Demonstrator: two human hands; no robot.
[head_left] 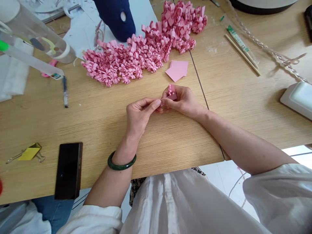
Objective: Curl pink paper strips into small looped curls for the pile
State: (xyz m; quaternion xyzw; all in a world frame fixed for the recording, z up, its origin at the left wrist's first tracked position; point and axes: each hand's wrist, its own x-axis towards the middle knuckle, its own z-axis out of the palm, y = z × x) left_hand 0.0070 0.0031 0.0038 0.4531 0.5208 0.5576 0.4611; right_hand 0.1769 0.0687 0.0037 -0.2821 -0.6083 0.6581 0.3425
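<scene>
My right hand (187, 101) is closed around a small piece of pink paper (173, 96) with a tight curly strip standing up from it. My left hand (137, 115) is pinched, its thumb and fingertips meeting those of my right hand. Whatever lies between the left fingertips is too small and covered to make out. Just beyond my hands lies a small stack of pink paper squares (177, 69). Behind that stretches a large heap of curled pink paper strips (131, 57).
Far back stands a dark blue object (117, 19). At left are a clear plastic bottle (41, 29), a pen (65, 92), a yellow binder clip (30, 152) and a phone (68, 170). Wrapped chopsticks (242, 53), a braided cord (263, 47) and a white device (298, 97) lie right.
</scene>
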